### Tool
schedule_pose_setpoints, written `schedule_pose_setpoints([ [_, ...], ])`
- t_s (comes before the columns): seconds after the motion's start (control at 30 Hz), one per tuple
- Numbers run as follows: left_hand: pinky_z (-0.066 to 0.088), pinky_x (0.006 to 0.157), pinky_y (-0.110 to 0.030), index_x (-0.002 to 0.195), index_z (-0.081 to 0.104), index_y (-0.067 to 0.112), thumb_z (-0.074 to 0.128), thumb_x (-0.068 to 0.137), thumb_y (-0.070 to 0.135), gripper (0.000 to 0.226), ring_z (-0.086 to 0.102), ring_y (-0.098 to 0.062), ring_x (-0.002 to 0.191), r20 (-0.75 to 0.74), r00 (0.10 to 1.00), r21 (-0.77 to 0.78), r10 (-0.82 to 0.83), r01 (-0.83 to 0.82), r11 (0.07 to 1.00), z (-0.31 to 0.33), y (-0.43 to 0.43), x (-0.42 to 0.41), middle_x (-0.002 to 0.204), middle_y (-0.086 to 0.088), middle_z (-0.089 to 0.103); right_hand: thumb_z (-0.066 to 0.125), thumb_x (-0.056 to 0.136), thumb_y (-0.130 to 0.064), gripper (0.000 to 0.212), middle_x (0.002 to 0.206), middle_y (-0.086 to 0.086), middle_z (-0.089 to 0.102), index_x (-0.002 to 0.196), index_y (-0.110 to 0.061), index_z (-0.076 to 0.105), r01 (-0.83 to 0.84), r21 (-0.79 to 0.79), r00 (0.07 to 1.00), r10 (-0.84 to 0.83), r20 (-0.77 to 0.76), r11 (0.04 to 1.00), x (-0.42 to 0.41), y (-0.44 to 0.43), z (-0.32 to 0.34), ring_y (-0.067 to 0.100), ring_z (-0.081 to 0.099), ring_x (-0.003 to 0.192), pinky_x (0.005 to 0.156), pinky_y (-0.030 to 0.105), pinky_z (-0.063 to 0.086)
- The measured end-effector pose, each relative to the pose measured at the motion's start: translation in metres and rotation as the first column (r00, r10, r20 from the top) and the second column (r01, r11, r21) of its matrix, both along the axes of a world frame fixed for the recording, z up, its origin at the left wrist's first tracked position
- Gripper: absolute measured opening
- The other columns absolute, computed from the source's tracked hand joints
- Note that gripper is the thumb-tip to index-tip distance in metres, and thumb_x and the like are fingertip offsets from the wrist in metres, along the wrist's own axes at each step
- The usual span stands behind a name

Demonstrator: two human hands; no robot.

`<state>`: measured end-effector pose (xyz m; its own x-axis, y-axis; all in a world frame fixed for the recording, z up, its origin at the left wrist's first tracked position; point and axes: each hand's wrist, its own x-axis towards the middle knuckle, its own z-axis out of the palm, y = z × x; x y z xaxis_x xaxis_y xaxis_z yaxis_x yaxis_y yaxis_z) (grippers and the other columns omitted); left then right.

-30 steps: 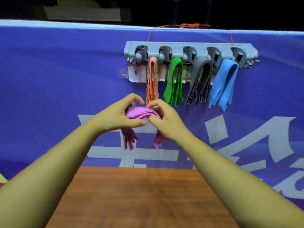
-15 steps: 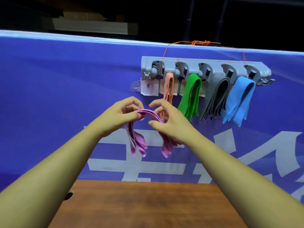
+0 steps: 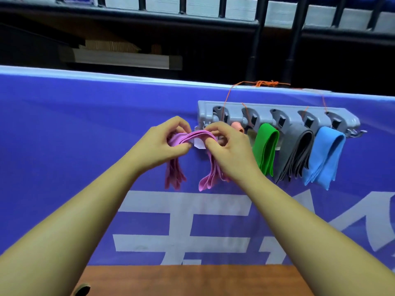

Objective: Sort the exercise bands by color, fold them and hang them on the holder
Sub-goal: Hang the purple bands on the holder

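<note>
The pink bands [image 3: 197, 135] are folded in a bunch and bent over like a little arch. Their ends hang down toward 6 o'clock on both sides. The left hand [image 3: 162, 144] pinches the bunch at its 9 o'clock end. The right hand [image 3: 228, 150] pinches it at its 3 o'clock end. So both hands are closed on the pink bands, up in the air.

The grey holder [image 3: 267, 106] is fixed to the blue banner [image 3: 64, 135], at about 2 o'clock from the hands. Four colours already hang on it. Going toward 3 o'clock they are the orange band [image 3: 237, 126], the green band [image 3: 266, 148], the grey band [image 3: 297, 154] and the blue band [image 3: 324, 154]. Each one is folded over its own spot. The right hand hides most of the orange one.

I think the job is almost done. Pink looks like the last colour, and it is folded already. What is left is to hang it up. The free spot seems to be at the holder's 9 o'clock end, right behind the hands, but I cannot see it well. The brown desk [image 3: 192, 280] lies low at 6 o'clock.
</note>
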<state>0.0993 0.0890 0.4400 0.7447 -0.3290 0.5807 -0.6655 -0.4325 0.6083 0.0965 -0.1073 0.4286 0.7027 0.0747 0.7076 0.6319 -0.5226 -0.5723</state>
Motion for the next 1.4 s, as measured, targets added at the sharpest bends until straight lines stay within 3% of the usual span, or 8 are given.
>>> schedule_pose_setpoints([
  [0.17,0.040,0.067,-0.021,0.097,0.061,0.022,0.062,0.089,0.016,0.010,0.053,-0.011,0.071,0.009,0.998,-0.136,-0.057,0.058,0.989,0.016,-0.015,0.025,0.080,0.007,0.066,0.054,0.084,-0.032,0.014,0.078,-0.007,0.070,0.093,-0.034,0.065,0.092,0.163,0.994,-0.100,0.044,0.982,0.009,0.011,0.009,0.023,0.065,0.087,0.076,0.045,0.054],
  [0.3,0.040,0.066,-0.019,0.096,0.062,0.023,0.064,0.091,0.022,0.005,0.054,-0.011,0.071,0.025,0.995,-0.192,-0.094,0.097,0.977,0.017,-0.027,0.039,0.083,-0.001,0.069,0.058,0.087,-0.016,0.017,0.078,-0.008,0.069,0.089,-0.031,0.065,0.134,0.235,0.986,-0.153,0.065,0.963,0.009,0.009,0.012,0.014,0.066,0.075,0.072,0.038,0.054],
  [0.67,0.046,0.076,-0.020,0.100,0.063,0.023,0.062,0.090,0.016,0.012,0.062,-0.011,0.080,0.070,0.988,-0.316,-0.140,0.155,0.936,0.018,-0.042,0.043,0.089,0.005,0.069,0.055,0.089,-0.008,0.020,0.096,-0.005,0.068,0.102,-0.018,0.066,0.167,0.228,0.948,-0.220,0.230,0.959,0.017,0.005,0.010,0.017,0.062,0.094,0.084,0.030,0.050],
  [0.77,0.046,0.075,-0.021,0.100,0.062,0.024,0.061,0.091,0.017,0.011,0.060,-0.009,0.076,0.067,0.993,-0.303,-0.101,0.116,0.946,0.011,-0.043,0.047,0.087,0.006,0.068,0.054,0.090,-0.006,0.023,0.100,0.002,0.066,0.108,-0.013,0.066,0.214,0.148,0.937,-0.246,0.250,0.965,0.024,0.006,0.003,0.015,0.057,0.094,0.083,0.016,0.042],
  [0.87,0.046,0.070,-0.024,0.101,0.061,0.027,0.062,0.090,0.015,0.016,0.057,-0.008,0.072,0.045,0.997,-0.230,-0.070,0.079,0.970,-0.002,-0.040,0.052,0.090,0.006,0.067,0.052,0.089,-0.004,0.025,0.100,0.003,0.065,0.110,-0.012,0.064,0.267,0.040,0.939,-0.270,0.215,0.963,0.028,0.006,-0.007,0.022,0.055,0.097,0.079,0.021,0.039],
  [0.97,0.053,0.084,-0.034,0.105,0.059,0.028,0.065,0.086,0.015,0.024,0.062,-0.014,0.095,0.119,0.991,-0.152,-0.059,0.077,0.985,-0.011,-0.040,0.056,0.112,0.011,0.061,0.051,0.087,-0.005,0.022,0.094,0.003,0.061,0.104,-0.014,0.062,0.283,0.024,0.952,-0.284,0.117,0.959,0.030,0.004,-0.015,0.024,0.055,0.094,0.073,0.030,0.040],
  [1.1,0.054,0.089,-0.031,0.108,0.062,0.035,0.070,0.087,0.022,0.027,0.063,-0.012,0.103,0.102,0.993,-0.231,-0.051,0.074,0.970,-0.018,-0.039,0.057,0.119,0.006,0.053,0.055,0.088,-0.008,0.022,0.094,-0.007,0.064,0.104,-0.022,0.062,0.184,0.069,0.983,-0.183,-0.011,0.981,0.026,0.002,-0.019,0.010,0.061,0.090,0.074,0.021,0.046],
  [1.4,0.049,0.082,-0.021,0.121,0.060,0.032,0.063,0.093,0.031,0.028,0.067,-0.014,0.095,0.000,0.994,-0.320,-0.106,0.101,0.942,-0.029,-0.039,0.058,0.117,0.001,0.061,0.051,0.090,-0.003,0.038,0.110,-0.009,0.066,0.120,-0.019,0.067,0.125,0.184,0.991,-0.131,0.020,0.975,0.029,0.006,-0.016,0.003,0.058,0.103,0.088,0.009,0.044],
])
